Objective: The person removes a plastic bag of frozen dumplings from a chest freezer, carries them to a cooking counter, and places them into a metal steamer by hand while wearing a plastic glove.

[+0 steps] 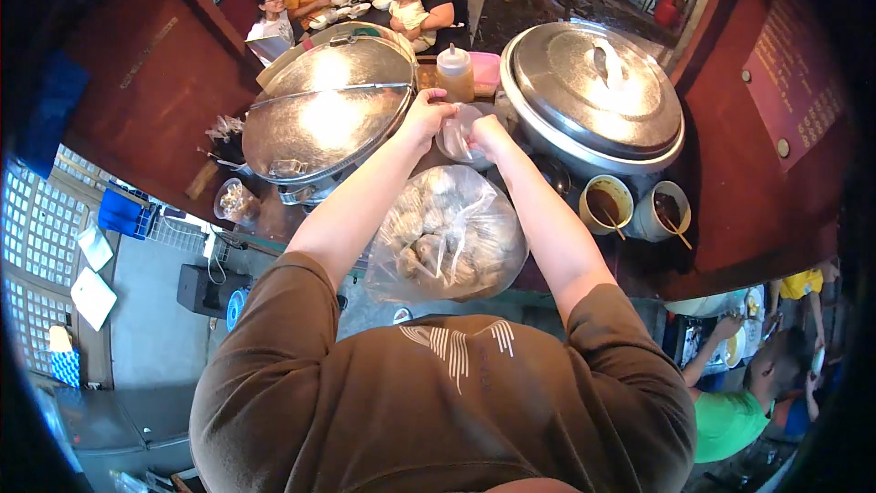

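My left hand [429, 119] pinches the far left rim of a small translucent plastic container [453, 139]. At its right side my right hand [489, 135] is closed, its fingers curled in over the opening. What these fingers grip, if anything, I cannot make out. Just nearer to me sits a big clear plastic bag [447, 237] full of pale and brown rounded food pieces, its top gathered. Beyond the container stands a squeeze bottle [454, 73] of light brown sauce, with a pink plastic box [485, 71] beside it.
Large lidded metal pots flank my hands, one at left [315, 119] and one at right [602, 82]. Two tubs of dark sauce, one nearer [606, 204] and one farther right [664, 212], hold sticks. A clear cup [237, 203] stands at left. People sit eating beyond the counter.
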`<action>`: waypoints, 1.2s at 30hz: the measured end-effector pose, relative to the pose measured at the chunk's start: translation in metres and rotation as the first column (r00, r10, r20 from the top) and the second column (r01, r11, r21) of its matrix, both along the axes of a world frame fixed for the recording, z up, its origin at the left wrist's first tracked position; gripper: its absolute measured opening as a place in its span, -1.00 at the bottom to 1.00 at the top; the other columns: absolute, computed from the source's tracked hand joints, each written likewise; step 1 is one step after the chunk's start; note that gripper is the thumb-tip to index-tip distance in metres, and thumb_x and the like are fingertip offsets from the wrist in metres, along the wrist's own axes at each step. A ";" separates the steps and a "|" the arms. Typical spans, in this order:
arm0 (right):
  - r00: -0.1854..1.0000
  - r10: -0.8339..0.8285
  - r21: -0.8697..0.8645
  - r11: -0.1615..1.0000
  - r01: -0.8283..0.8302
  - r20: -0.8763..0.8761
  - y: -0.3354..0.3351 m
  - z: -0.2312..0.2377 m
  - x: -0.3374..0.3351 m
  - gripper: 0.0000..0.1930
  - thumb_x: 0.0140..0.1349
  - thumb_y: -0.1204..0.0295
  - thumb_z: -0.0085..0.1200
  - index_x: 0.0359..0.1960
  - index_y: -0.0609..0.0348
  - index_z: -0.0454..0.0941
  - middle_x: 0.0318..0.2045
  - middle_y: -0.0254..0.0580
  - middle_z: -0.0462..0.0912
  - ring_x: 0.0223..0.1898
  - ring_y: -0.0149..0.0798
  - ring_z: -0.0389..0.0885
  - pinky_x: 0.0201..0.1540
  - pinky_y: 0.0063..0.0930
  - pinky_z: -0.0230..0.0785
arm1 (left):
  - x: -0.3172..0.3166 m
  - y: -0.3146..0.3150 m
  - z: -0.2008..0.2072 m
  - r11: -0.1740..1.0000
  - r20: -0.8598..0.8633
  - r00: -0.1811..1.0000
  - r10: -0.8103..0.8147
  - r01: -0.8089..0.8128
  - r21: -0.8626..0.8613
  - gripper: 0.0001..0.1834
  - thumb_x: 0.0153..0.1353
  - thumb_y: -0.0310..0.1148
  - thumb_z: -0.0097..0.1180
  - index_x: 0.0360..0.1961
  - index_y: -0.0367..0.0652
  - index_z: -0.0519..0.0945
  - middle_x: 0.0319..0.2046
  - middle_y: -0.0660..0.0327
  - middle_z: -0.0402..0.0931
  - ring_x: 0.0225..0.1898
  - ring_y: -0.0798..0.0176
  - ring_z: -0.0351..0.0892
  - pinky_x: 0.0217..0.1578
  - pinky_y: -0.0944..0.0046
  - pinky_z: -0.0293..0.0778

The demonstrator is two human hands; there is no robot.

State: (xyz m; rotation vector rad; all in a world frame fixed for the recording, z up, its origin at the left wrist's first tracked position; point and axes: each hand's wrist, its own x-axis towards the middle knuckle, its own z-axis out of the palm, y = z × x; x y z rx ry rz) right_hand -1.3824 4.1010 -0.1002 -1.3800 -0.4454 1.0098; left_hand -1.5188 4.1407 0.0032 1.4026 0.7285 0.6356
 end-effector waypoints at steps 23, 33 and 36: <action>0.856 0.122 0.392 0.850 -0.352 0.503 -0.128 0.187 -0.064 -0.40 0.05 0.70 0.16 0.14 0.13 0.23 -0.48 -0.26 0.57 -0.39 -0.42 0.57 -0.29 -0.58 0.42 | -0.102 -0.060 0.115 0.628 -0.322 0.939 -0.120 0.323 0.708 -0.42 -0.09 -0.20 0.42 -0.03 -0.16 0.51 -0.37 0.17 0.54 -0.33 0.30 0.53 -0.25 0.24 0.45; 0.916 0.025 0.405 0.892 -0.201 0.399 -0.174 0.194 -0.080 -0.67 0.13 0.65 0.12 -0.05 0.24 0.39 -0.47 -0.28 0.58 -0.40 -0.47 0.52 -0.30 -0.63 0.35 | -0.189 -0.045 0.102 0.913 -0.013 0.924 -0.383 0.381 0.145 -0.79 0.23 -0.39 0.17 -0.19 -0.31 0.65 -0.34 0.18 0.65 -0.34 0.44 0.59 -0.31 0.48 0.48; 0.924 -0.034 0.423 0.895 -0.141 0.381 -0.172 0.188 -0.084 -0.78 0.15 0.61 0.12 -0.16 0.29 0.45 -0.44 -0.27 0.60 -0.39 -0.47 0.53 -0.30 -0.64 0.34 | -0.193 -0.043 0.099 0.934 0.093 0.936 -0.339 0.346 -0.082 -0.77 0.24 -0.41 0.15 -0.16 -0.34 0.63 -0.33 0.18 0.65 -0.36 0.42 0.60 -0.35 0.47 0.50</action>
